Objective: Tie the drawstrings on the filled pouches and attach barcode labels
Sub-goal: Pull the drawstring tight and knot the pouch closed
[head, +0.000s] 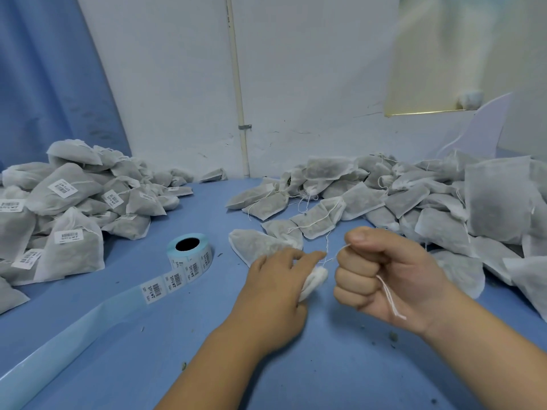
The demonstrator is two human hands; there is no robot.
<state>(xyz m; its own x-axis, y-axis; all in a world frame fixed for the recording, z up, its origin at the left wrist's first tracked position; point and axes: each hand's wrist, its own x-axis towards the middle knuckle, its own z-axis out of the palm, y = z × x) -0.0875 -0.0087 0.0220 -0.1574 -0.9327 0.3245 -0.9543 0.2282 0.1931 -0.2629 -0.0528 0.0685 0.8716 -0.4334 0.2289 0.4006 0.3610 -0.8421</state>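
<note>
A filled grey-white pouch point(254, 245) lies on the blue table in front of me. My left hand point(278, 288) holds its gathered neck point(316, 278), fingers stretched toward the string. My right hand point(381, 276) is a fist closed round the white drawstring point(387, 294), whose loose end hangs out below the fist while the other end runs taut to the pouch neck. A roll of barcode labels point(189, 253) stands to the left, its strip point(165, 287) unrolled toward me.
A heap of labelled pouches point(68, 196) fills the left side. An unlabelled heap with loose strings point(414, 199) covers the right and back. Bare blue backing tape point(59, 347) trails to the front left edge. A white wall with a pipe point(239, 113) stands behind.
</note>
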